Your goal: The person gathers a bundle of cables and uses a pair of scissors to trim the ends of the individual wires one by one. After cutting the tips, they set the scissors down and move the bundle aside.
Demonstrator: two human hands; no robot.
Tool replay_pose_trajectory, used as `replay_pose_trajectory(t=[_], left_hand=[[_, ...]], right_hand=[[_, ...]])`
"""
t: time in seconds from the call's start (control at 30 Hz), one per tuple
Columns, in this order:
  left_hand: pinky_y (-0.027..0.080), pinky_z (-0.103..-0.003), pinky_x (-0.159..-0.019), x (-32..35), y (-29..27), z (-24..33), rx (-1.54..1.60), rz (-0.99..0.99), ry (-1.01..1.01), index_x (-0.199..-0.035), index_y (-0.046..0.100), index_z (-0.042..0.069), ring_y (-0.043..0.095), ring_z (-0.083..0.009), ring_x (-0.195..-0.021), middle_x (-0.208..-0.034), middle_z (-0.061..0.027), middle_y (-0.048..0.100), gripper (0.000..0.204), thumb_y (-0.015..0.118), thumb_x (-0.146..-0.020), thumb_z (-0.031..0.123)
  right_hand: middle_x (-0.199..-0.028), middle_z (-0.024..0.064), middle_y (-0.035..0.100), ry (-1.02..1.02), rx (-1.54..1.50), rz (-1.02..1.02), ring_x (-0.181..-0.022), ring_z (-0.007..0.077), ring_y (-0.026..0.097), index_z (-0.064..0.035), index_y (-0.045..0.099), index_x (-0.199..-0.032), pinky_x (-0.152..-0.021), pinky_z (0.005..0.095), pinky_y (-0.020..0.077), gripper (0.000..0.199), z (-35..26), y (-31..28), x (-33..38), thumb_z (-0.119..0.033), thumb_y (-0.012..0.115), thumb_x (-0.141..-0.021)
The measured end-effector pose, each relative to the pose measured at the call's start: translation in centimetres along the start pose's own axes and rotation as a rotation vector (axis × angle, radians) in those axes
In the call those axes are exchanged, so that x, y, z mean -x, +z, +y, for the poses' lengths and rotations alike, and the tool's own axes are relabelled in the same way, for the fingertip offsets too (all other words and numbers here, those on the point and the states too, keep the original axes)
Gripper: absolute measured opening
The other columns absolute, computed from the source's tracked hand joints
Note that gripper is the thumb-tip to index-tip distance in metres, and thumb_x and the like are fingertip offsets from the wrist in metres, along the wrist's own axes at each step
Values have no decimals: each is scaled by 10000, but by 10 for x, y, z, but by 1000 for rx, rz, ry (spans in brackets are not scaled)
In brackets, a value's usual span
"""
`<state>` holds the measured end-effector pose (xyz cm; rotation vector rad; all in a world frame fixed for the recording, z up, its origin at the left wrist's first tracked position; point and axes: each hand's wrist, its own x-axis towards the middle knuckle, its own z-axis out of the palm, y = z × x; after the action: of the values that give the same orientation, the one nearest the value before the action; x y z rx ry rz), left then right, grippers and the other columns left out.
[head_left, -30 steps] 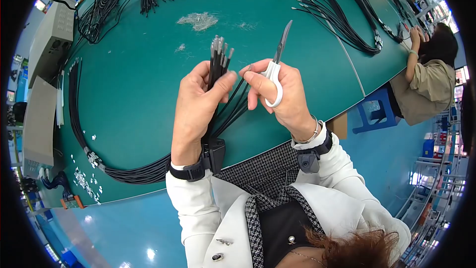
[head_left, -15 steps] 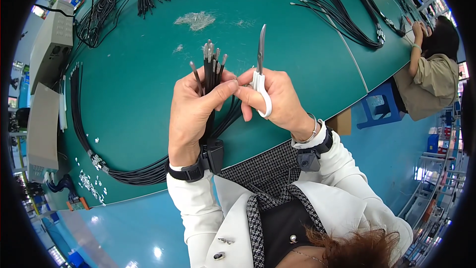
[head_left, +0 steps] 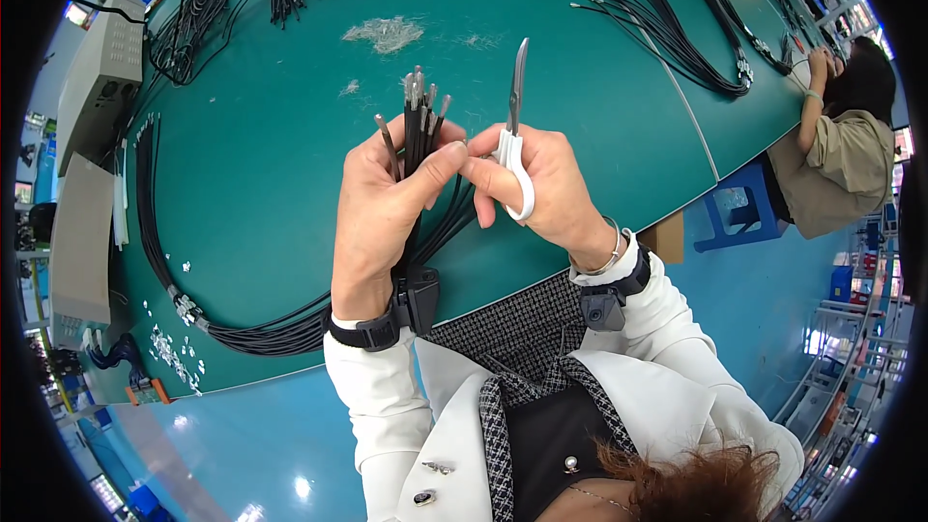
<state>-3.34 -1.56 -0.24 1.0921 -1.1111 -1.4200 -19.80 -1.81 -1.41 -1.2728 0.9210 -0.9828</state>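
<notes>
My left hand (head_left: 391, 188) is closed around a bunch of black cables (head_left: 416, 130) whose stripped, silvery ends point up. One cable end leans apart from the rest, by the index finger. In my right hand (head_left: 541, 184) is a pair of scissors (head_left: 515, 126) with white handles, blades pointing up and together. The thumb and fingertips of both hands meet beside the bunch; whatever they pinch there is too small to make out. The cables run down behind my left wrist and curve along the table to the left, through a silvery tied spot (head_left: 188, 309).
The green table (head_left: 580, 68) bears a pile of fine clippings (head_left: 387, 34) and white scraps (head_left: 174, 358). More cable bundles (head_left: 677, 39) lie at the far right and far left. Grey boxes (head_left: 82, 242) stand along the left edge. Another person (head_left: 836, 150) sits at the right.
Both hands, with the cables and scissors, have shifted very slightly to the right in the picture. Their grips look the same.
</notes>
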Motion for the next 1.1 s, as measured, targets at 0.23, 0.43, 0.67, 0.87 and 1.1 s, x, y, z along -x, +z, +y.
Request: replay_pose_trajectory(t=[0.23,0.43,0.67,0.87,1.1], left_hand=[[300,-193,-496,-1,-3,-7,-83,-14,48,-914,621,13,419,-22,-564,-671,51,531,131,658,-858,126],[300,-193,-491,-1,-2,-4,-51,-22,33,-904,627,10,423,-20,-567,-673,46,539,113,655,-856,108],[295,-190,-472,-1,-2,-7,-96,-7,71,-908,627,4,426,-21,-545,-658,44,538,90,645,-849,69],[302,-195,-467,0,3,-5,-134,50,91,-900,629,3,439,-22,-533,-634,43,527,72,619,-852,55],[306,-199,-466,-2,2,-7,-159,58,95,-894,628,1,439,-23,-528,-606,46,507,81,611,-864,74]], right_hand=[[-578,18,594,-20,24,4,-479,63,547,5,609,-909,-428,200,349,123,4,0,-1,-116,612,-887],[-573,12,588,-17,22,-5,-479,62,546,3,611,-902,-431,200,351,119,4,-1,-2,-115,610,-886],[-562,12,584,2,51,-11,-472,53,537,-1,613,-888,-428,198,343,121,6,-2,-3,-122,611,-884],[-558,12,586,18,21,-3,-469,44,528,-2,615,-887,-423,202,334,122,3,-2,-3,-124,615,-881],[-574,34,604,-29,30,88,-461,52,527,15,626,-930,-419,198,330,150,-5,1,-1,-128,607,-888]])
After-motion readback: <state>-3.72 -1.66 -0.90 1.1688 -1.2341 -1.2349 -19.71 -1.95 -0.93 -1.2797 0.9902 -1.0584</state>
